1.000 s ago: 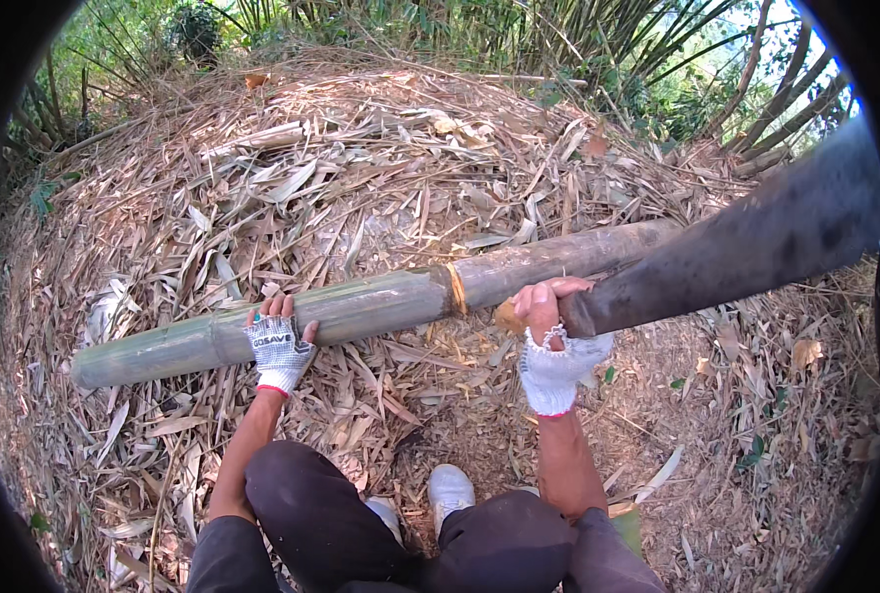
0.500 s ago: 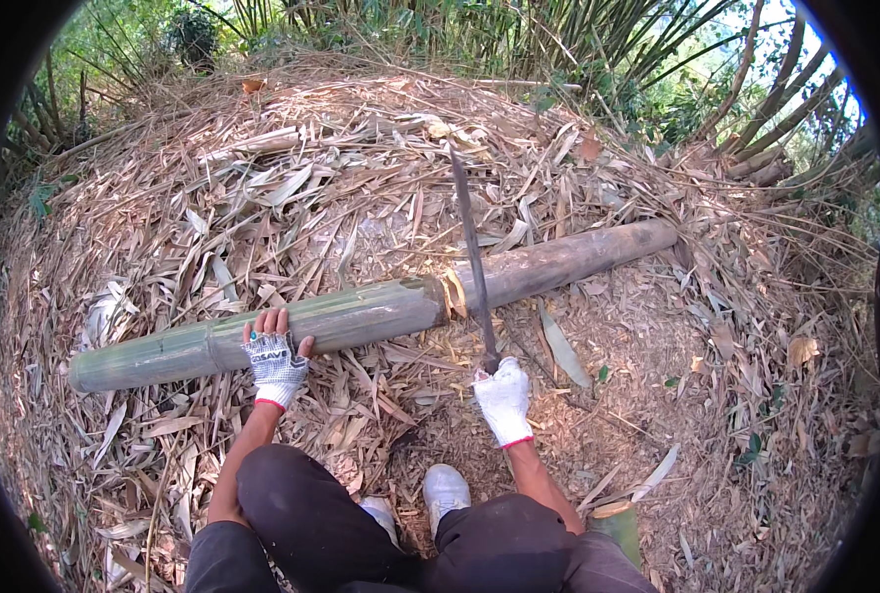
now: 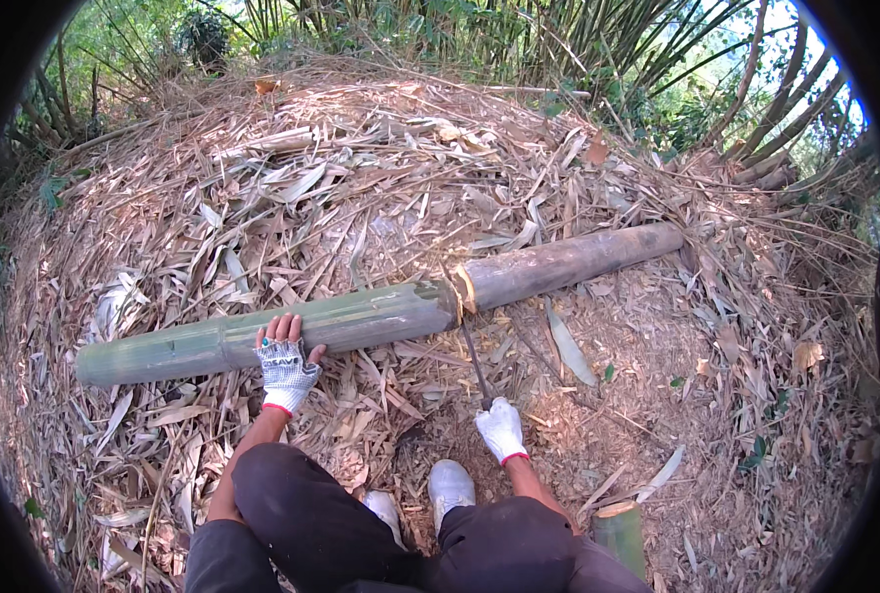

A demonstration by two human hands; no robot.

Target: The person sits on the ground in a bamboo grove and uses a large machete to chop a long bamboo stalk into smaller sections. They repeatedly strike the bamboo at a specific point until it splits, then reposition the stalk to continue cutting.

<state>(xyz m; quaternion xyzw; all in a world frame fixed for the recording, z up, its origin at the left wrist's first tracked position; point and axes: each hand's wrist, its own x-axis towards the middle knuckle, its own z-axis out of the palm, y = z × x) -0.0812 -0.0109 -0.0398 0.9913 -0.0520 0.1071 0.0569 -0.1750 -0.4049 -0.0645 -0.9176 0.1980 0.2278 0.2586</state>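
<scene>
Steadies the bamboo pole (image 3: 380,316), lying left to right across leaf litter (image 3: 262,212), with left hand (image 3: 290,372), fingers together, thumb apart. Grips knife (image 3: 473,356) in right hand (image 3: 501,431), fingers curled round it. Already chopped deep at pale gash (image 3: 466,289); impossible to tell whether severed.

The head fisheye looks down and forward from the person's own head, close above the knees (image 3: 306,509) (its round rim bends straight edges), with the left hand (image 3: 289,369) and right hand (image 3: 500,430) at middle distance and bamboo clumps (image 3: 570,44) at the far edge.
</scene>
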